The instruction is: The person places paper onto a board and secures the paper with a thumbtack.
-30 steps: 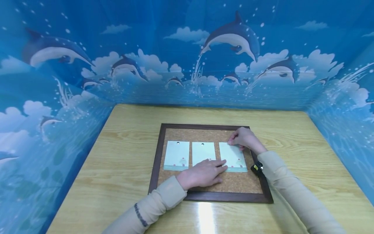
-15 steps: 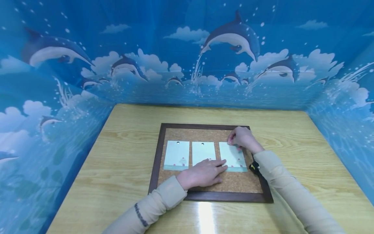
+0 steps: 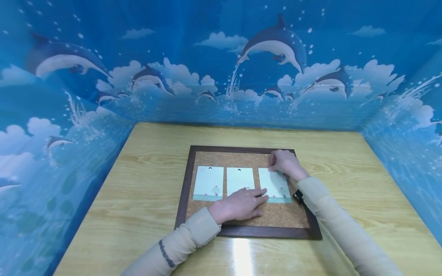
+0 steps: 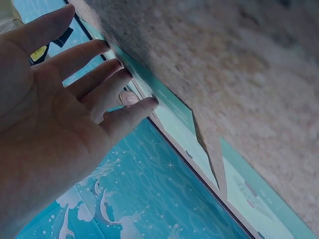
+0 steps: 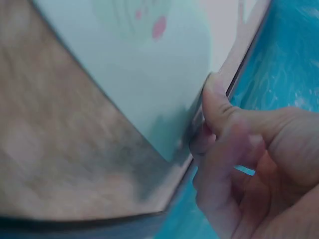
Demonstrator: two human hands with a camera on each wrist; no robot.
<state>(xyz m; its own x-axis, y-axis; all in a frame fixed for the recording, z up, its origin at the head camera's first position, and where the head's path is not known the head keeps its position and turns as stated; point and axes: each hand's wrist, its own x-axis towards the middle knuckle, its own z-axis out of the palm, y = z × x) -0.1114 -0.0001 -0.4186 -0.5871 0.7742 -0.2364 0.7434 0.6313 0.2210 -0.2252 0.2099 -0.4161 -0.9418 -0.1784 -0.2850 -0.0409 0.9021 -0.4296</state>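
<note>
A cork board [image 3: 290,214] in a dark frame lies on the table. On it are three pale green note sheets side by side: a left sheet [image 3: 208,182], a middle sheet [image 3: 239,178] and a right sheet [image 3: 274,184]. My left hand [image 3: 239,205] rests with spread, fairly straight fingers over the bottoms of the middle and right sheets. With curled fingers, my right hand [image 3: 286,164] pinches at the top edge of the right sheet. The right wrist view shows a fingertip [image 5: 215,84] right on that edge; anything small beneath the fingers is hidden.
A small round dark tack head [image 3: 210,168] shows at the top of the left sheet, and another tack head [image 3: 239,170] on the middle one. Wood-grain table [image 3: 148,172] surrounds the board. A blue dolphin-print curtain [image 3: 221,103] closes off the back and sides.
My right wrist and forearm have shifted slightly left, while the fingertips stay at the right sheet's top edge. The left hand and the sheets keep their places.
</note>
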